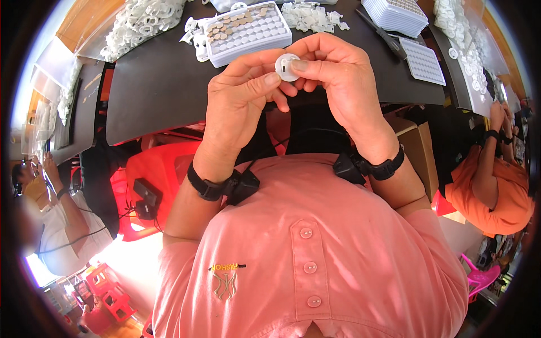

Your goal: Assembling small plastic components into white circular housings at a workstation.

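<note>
A small white round plastic disc (283, 71) with a dark slot in it is raised over the near edge of the dark table. My left hand (239, 96) pinches its left side between thumb and fingers. On the other side my right hand (349, 76) grips it, the thumb lying across its face and the fingers behind. Both hands are closed on this one piece. Just beyond them stands a stack of white trays (248, 52), its top one filled with rows of round pieces and several loose tan discs (239, 23).
White plastic parts lie heaped at the back left (141, 25) and behind the hands (313, 17). Toward the right are a black-handled tool (389, 42), a flat white tray (422, 61) and stacked trays (394, 17). Co-workers sit at both sides; a red stool (163, 163) stands below left.
</note>
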`<state>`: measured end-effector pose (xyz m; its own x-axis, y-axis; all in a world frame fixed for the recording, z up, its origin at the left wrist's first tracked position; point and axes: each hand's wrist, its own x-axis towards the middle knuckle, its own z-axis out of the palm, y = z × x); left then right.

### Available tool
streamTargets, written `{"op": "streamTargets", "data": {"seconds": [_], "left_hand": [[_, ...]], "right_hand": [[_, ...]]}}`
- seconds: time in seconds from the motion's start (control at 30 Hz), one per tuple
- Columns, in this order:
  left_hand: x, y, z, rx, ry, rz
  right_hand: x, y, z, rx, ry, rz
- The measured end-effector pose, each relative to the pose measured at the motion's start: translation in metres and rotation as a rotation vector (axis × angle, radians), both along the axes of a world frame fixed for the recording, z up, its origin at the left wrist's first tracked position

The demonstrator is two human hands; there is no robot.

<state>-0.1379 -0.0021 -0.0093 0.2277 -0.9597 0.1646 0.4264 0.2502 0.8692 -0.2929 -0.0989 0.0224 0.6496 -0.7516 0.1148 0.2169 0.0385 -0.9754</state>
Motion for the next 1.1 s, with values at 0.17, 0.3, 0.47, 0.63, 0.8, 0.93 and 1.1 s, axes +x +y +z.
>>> {"op": "streamTargets", "data": {"seconds": [0.17,0.3,0.47,0.63,0.8,0.93,1.1], "left_hand": [[0.005,-0.002,-0.009,-0.001,0.155,-0.082],[0.000,-0.004,-0.005,-0.015,0.253,-0.089],[0.001,-0.006,-0.006,-0.042,0.242,-0.085],[-0.002,-0.005,-0.010,-0.067,0.191,-0.021],[-0.005,-0.002,-0.007,-0.075,0.264,-0.066],[-0.001,-0.004,-0.010,-0.071,0.355,-0.158],[-0.004,-0.002,-0.006,-0.072,0.365,-0.162]], "right_hand": [[0.001,-0.001,0.003,0.007,0.000,0.017],[0.001,-0.001,0.007,-0.029,0.009,0.026],[0.004,0.000,0.012,0.014,-0.038,0.027],[0.002,0.000,0.010,0.030,-0.062,0.060],[0.001,0.005,0.015,0.007,-0.088,0.034],[0.002,0.006,0.011,-0.038,-0.160,0.041],[0.002,0.008,0.009,-0.114,-0.156,0.038]]}}
